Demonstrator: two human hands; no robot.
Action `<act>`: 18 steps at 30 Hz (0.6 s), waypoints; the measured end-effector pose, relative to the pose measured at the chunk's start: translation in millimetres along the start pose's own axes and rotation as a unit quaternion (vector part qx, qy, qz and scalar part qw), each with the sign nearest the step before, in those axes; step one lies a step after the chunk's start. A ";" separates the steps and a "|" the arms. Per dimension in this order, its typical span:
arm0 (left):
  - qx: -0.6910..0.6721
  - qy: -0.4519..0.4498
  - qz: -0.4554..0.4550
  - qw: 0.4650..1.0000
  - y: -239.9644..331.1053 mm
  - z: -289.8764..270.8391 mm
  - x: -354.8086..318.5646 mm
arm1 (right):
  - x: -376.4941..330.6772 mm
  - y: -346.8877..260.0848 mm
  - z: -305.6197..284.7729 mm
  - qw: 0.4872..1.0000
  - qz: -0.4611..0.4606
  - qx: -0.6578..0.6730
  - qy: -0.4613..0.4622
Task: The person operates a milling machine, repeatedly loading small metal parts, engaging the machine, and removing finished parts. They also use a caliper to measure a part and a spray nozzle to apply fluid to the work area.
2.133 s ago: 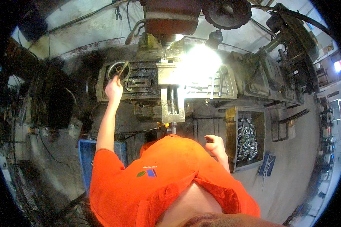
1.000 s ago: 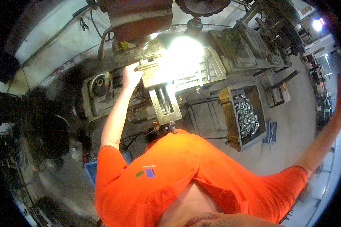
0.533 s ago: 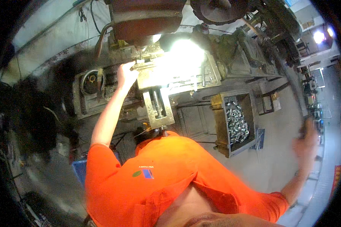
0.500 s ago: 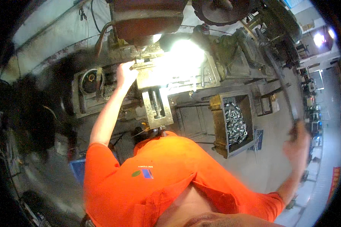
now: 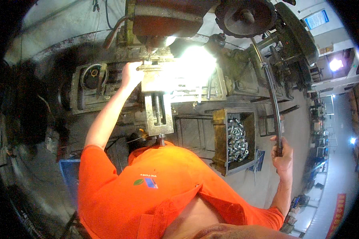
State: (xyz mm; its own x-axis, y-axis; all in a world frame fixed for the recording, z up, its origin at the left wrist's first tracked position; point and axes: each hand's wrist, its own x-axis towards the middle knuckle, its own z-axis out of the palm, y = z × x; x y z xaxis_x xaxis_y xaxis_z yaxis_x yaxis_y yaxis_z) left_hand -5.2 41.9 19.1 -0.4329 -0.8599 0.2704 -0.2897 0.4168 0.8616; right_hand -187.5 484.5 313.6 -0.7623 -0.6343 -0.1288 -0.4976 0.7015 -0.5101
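1. You are reaching your left hand (image 5: 131, 75) up to the machine vise (image 5: 158, 99) under the spindle head (image 5: 163, 20). Its fingers are resting at the left edge of the vise's top, right beside the glare; whether they are closing on a part there, you cannot tell, because the lamp is washing that spot out.
2. Your right hand (image 5: 282, 153) is wrapping shut around the lower end of the long black lever (image 5: 272, 95), which is rising in a slim, slightly bent line to the machine's right side. Gripping it low is likely giving you leverage.
3. The vise is looking like pale, worn cast metal, with a threaded screw running down its middle toward your chest.
4. The open box (image 5: 233, 139) of small, shiny metal parts is standing between your two arms, below the worktop's front edge, in easy reach.
5. The machine body is looking dark, oily and rough-cast.
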 end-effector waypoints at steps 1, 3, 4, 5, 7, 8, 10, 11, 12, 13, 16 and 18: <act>0.008 -0.010 -0.005 1.000 3.7 -0.4 0.0 | 0.4 0.1 1.5 1.000 0.014 0.006 -0.002; 0.024 -0.028 -0.016 0.999 9.4 -0.7 0.2 | 2.8 1.5 11.9 0.999 0.039 0.018 -0.008; 0.025 -0.013 0.001 1.000 4.6 -0.6 -1.0 | 5.8 5.6 20.5 1.000 0.005 -0.011 0.006; 0.023 0.000 0.020 1.000 -2.1 3.1 -0.3 | 8.5 23.2 28.4 1.000 -0.015 -0.002 0.014; 0.022 0.011 0.041 0.999 -9.4 6.4 2.1 | 10.3 37.7 35.5 0.999 0.019 0.046 0.014; 0.023 0.009 0.044 0.999 -10.3 6.6 3.2 | 12.6 40.9 40.1 0.999 0.004 0.048 0.018; 0.012 0.003 0.037 0.999 -11.8 6.6 3.3 | 17.8 47.0 51.1 0.998 -0.027 0.053 0.030; -0.001 -0.001 0.028 1.000 -13.0 6.6 2.8 | 16.5 36.8 52.7 0.998 -0.036 0.042 0.024; -0.013 -0.005 0.018 1.000 -14.5 6.7 2.0 | 18.3 40.4 53.8 0.998 -0.042 0.051 0.022; -0.013 -0.006 0.027 1.000 -14.6 5.5 2.9 | 20.0 45.7 57.0 0.997 -0.048 0.060 0.022; -0.008 -0.026 0.017 0.999 -9.0 1.0 4.6 | 23.5 55.8 62.9 0.995 -0.038 0.092 0.016; 0.007 -0.037 0.011 0.999 2.4 -3.3 1.3 | 23.9 51.8 67.4 0.992 -0.021 0.124 0.005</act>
State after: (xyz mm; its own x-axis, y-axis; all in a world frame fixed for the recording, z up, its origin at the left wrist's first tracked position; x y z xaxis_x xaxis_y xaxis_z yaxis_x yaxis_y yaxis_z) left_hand -3.7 40.9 22.9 -0.5005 -0.8269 0.2564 -0.2918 0.4400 0.8492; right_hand -203.6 483.8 226.8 -0.7476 -0.6574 -0.0947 -0.4137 0.5724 -0.7080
